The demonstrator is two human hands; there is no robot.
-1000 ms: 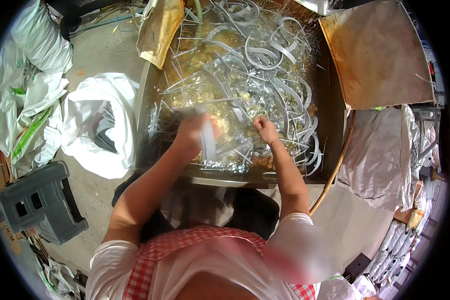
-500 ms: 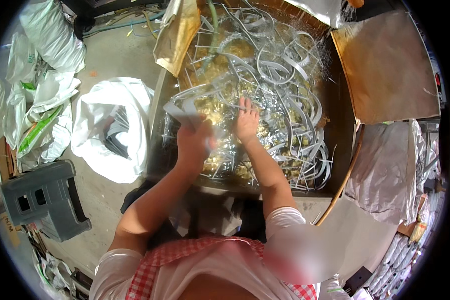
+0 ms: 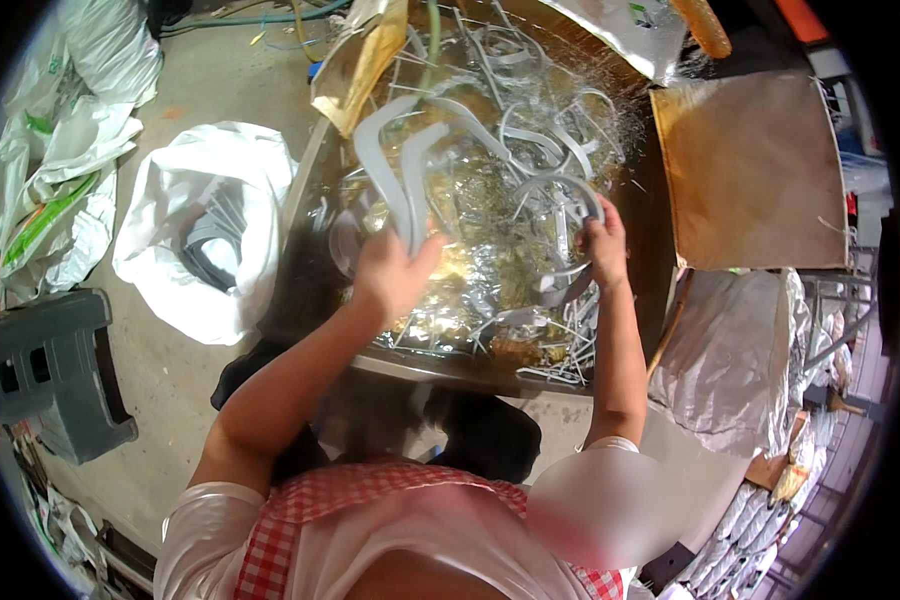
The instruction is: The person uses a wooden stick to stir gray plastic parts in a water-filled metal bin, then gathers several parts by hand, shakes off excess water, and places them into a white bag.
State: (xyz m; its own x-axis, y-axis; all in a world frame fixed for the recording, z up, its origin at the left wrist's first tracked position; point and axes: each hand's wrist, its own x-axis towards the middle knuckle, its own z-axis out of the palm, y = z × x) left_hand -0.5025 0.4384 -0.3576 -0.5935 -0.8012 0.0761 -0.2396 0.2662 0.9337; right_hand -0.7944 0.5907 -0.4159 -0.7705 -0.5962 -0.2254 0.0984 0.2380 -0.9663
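Fingers of both bare hands wrap around pale grey bands above a wide, dark-walled tub (image 3: 440,370) of splashing, golden-tinted water (image 3: 460,260), clock positions being read from the tub's middle; at nine o'clock, just beside the tub, a white sack (image 3: 145,215) gapes around dark grey pieces (image 3: 215,235); farther out at eight sits a dark grey step stool (image 3: 45,375), with crumpled plastic bags (image 3: 55,190) beyond nine; a stained flap (image 3: 370,75) hangs over the tub's edge between ten and eleven, a green hose (image 3: 432,45) drops in just short of twelve, and a silvery sheet (image 3: 625,35) covers part of the rim at one; a brown-stained board (image 3: 760,170) stands close to three, a wrinkled grey sheet (image 3: 715,360) at four; tangled grey strips (image 3: 570,120) clutter the water and hide much of the tub's floor; at ten o'clock the left hand (image 3: 388,275), slightly blurred, grips the lower ends of broad, curved bands (image 3: 375,165) that rise from its fist, how many being hard to tell; between two and three, the right hand (image 3: 607,250) pinches narrowly on the near end of an arched band (image 3: 560,180), thumb and fingers drawn together around it.
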